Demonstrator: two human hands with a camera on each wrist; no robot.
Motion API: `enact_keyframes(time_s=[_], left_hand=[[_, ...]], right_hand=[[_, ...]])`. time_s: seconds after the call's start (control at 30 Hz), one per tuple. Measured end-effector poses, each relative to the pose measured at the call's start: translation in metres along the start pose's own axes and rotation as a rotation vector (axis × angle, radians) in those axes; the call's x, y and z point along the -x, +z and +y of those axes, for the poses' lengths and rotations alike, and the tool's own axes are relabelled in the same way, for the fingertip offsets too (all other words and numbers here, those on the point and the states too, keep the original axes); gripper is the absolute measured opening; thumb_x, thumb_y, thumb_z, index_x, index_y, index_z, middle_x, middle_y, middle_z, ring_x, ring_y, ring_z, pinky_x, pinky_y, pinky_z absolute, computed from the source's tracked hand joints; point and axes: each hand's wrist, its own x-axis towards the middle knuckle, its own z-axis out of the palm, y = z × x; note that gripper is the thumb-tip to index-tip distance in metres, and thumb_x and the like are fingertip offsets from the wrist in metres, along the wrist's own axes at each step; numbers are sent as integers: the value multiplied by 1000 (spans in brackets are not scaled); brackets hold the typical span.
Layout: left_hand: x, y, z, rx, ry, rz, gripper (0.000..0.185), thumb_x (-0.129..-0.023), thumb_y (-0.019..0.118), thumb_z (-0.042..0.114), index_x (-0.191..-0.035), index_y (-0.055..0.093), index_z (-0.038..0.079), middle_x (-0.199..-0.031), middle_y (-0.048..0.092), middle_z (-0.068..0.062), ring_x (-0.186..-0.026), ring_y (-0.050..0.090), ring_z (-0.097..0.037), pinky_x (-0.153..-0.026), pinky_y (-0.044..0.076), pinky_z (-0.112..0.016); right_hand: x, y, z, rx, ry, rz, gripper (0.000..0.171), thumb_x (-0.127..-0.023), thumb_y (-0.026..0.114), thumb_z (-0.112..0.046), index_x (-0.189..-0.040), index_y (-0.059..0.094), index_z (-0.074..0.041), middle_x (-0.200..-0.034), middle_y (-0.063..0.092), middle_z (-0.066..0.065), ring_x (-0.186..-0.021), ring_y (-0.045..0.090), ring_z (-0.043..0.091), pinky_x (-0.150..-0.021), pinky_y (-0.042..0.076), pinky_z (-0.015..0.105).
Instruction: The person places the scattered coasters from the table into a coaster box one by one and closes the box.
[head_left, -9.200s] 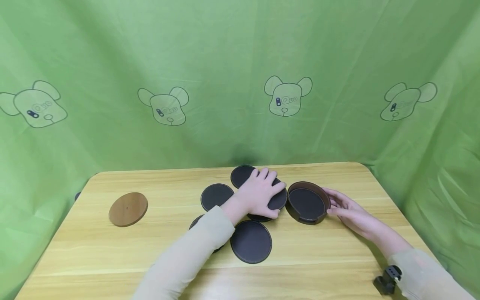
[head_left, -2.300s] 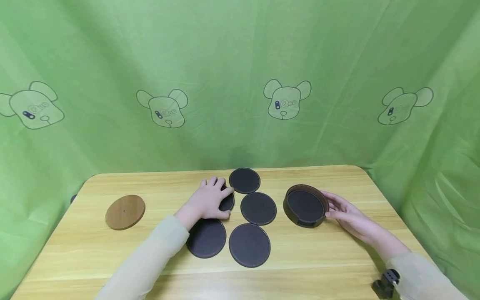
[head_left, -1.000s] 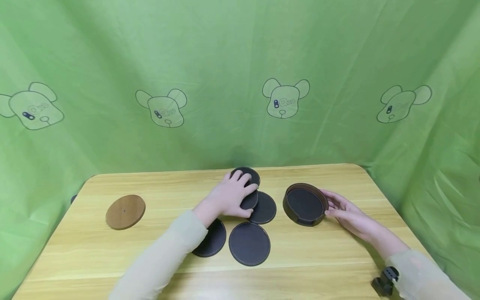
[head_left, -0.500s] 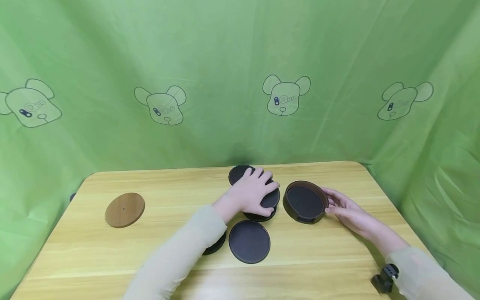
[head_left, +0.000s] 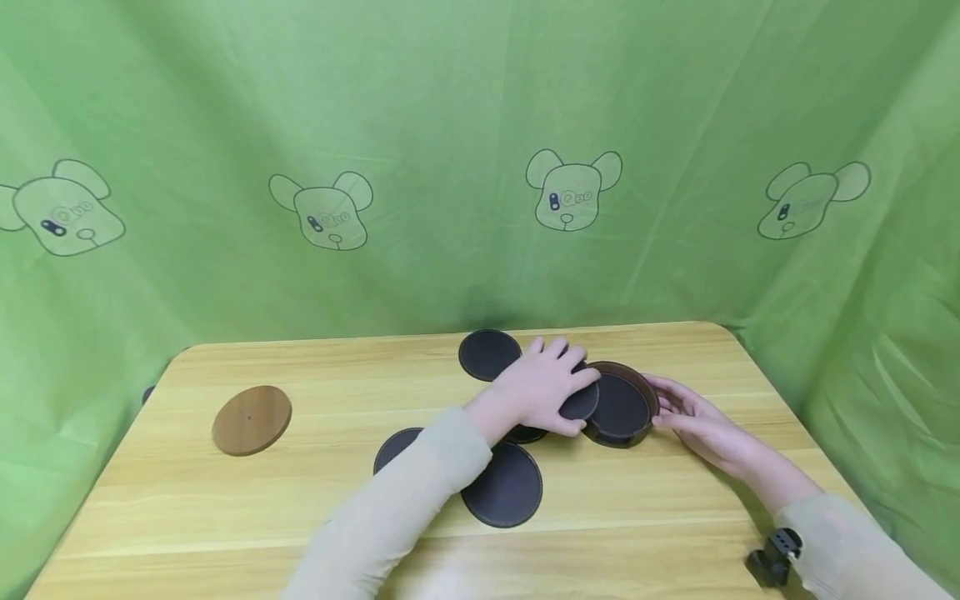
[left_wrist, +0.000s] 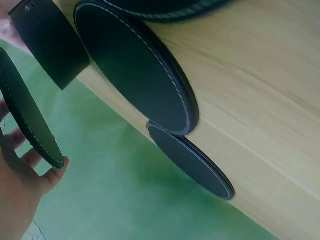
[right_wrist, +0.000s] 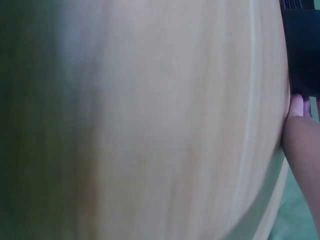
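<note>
My left hand (head_left: 542, 387) grips a round black stitched coaster (head_left: 581, 398) by its edges, raised off the table. In the left wrist view, thumb and fingers hold the coaster (left_wrist: 31, 112) at its rim, tilted on edge by the camera angle. The coaster overlaps the left side of a round, dark brown coaster holder (head_left: 621, 437), which has a black disc on its floor. My right hand (head_left: 693, 425) cups the holder's right side, thumb in front and fingers behind. In the right wrist view, the fingertips meet the holder's dark wall (right_wrist: 305, 52).
More black coasters lie on the wooden table (head_left: 637, 533): one at the back (head_left: 489, 354), one at the front (head_left: 504, 487), others partly hidden under the left arm. A brown wooden disc (head_left: 252, 420) lies at the left. Green cloth (head_left: 450, 275) hangs behind.
My left hand has taken the coaster from the left of the group and carried it right to the holder. Before that, it carried another coaster rightward. The right hand has stayed at the holder.
</note>
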Motion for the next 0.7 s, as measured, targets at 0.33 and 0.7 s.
enact_keyframes(time_s=[0.33,0.7], left_hand=[[-25,0,21,-19,11,-11,77,-91,57,74,-156,47,34,-156,46,1,-139,43,-21,-109,39,-42],[-47,5,39,-44,13,-37,75,-91,57,76,-154,48,36,-157,46,4,-143,42,-20,-114,38,-43]], right_hand=[[0,0,-2,32,6,4,59,-106,50,5,-161,33,-9,-146,55,-15,-130,58,-4,-105,47,11],[1,0,-2,35,19,-4,62,-106,49,3,-164,26,-4,-145,55,-22,-129,58,-7,-105,46,11]])
